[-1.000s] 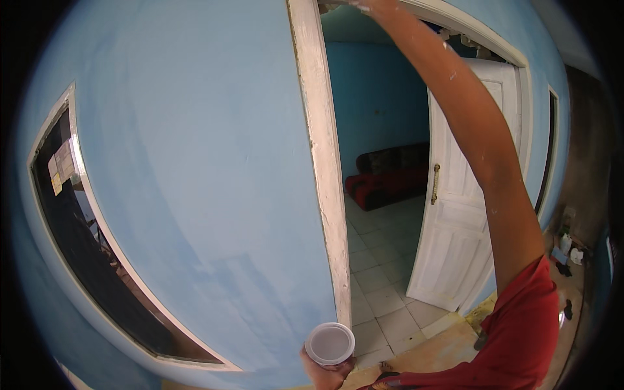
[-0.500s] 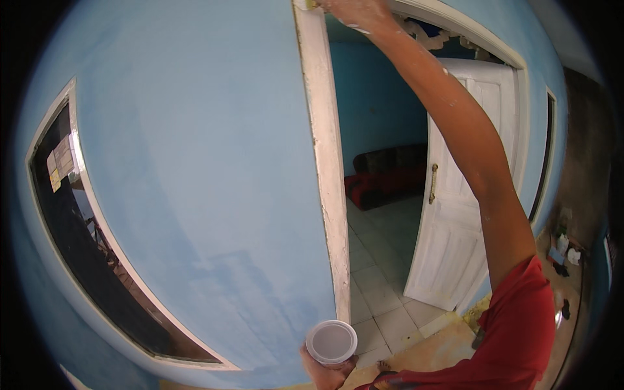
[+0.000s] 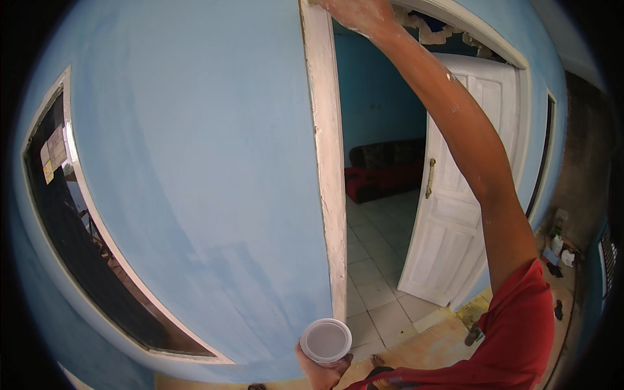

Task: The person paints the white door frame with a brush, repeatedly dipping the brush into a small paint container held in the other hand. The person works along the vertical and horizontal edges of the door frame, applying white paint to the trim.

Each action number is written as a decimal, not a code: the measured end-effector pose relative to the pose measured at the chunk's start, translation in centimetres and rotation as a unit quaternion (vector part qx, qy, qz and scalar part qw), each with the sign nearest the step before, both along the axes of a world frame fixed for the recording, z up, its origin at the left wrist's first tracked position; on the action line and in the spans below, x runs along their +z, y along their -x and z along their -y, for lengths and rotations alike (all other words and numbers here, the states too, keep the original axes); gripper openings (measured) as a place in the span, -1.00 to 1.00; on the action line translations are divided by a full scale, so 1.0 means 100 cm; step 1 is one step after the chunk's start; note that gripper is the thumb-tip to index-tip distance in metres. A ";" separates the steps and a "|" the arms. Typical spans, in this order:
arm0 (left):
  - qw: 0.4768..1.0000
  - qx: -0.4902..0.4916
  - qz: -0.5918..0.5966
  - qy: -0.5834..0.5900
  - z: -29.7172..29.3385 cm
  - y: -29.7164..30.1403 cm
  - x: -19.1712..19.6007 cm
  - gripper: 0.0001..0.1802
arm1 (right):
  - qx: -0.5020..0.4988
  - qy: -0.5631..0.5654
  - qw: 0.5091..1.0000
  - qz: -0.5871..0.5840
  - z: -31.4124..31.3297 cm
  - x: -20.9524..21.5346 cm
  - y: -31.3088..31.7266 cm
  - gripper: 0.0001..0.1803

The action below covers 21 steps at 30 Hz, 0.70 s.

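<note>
At the bottom, my left hand [image 3: 320, 376] is wrapped round a plastic tub [image 3: 325, 340] with a white rim and a pale greyish inside. My right arm stretches up across the doorway. At the top edge, my right hand [image 3: 361, 14], with white smears on it, reaches to the upper part of the white door frame [image 3: 330, 162]. Its fingers are closed at the picture's edge, and what they hold is mostly cut off. The frame's post looks rough and patchy white, beside a light blue wall [image 3: 214, 156].
A white panelled door [image 3: 448, 214] with a brass-coloured handle [image 3: 430, 179] stands ajar. Through the doorway are a red and dark sofa [image 3: 383, 172] and floor tiles [image 3: 374, 292]. A white-framed window [image 3: 91, 247] is at left. Several small items [image 3: 560, 250] lie on the ground at far right.
The view has shifted slightly, moving the door frame's top a little right and the tub slightly left. My right hand stays at the upper frame; my left still grips the tub.
</note>
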State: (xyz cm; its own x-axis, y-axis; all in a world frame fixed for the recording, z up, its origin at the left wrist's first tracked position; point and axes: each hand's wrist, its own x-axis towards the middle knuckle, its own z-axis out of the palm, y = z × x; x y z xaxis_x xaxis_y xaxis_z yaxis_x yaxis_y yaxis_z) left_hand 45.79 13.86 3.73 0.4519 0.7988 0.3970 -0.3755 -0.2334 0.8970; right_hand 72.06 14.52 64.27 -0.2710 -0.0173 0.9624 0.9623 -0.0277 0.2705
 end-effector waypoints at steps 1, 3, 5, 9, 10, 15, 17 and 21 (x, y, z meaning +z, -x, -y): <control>1.000 -0.005 0.005 0.004 0.001 -0.001 0.002 0.08 | 0.001 0.014 1.000 -0.007 0.005 -0.005 0.002 -0.75; 1.000 -0.012 0.005 0.007 0.004 -0.001 0.010 0.06 | 0.047 0.039 0.998 0.006 0.006 -0.008 -0.005 -0.75; 1.000 -0.013 0.002 0.001 0.005 0.000 0.014 0.05 | 0.137 0.061 0.987 0.049 -0.002 -0.012 -0.016 -0.77; 1.000 0.003 -0.008 -0.018 0.004 0.005 0.014 0.05 | 0.040 0.035 0.996 0.070 0.006 -0.043 -0.006 -0.77; 1.000 0.004 -0.011 -0.023 0.005 0.005 0.014 0.05 | 0.057 0.047 0.995 0.070 0.008 -0.050 -0.004 -0.77; 0.999 -0.001 -0.031 -0.018 0.008 0.003 0.011 0.07 | 0.635 0.291 0.697 -0.163 0.000 -0.066 -0.031 -0.79; 0.999 0.006 -0.038 -0.019 0.009 0.005 0.012 0.07 | 0.628 0.315 0.696 -0.149 0.002 -0.083 -0.020 -0.81; 0.999 0.017 -0.030 -0.040 0.008 0.004 0.006 0.08 | -0.086 0.103 0.990 -0.039 0.020 -0.116 0.014 -0.69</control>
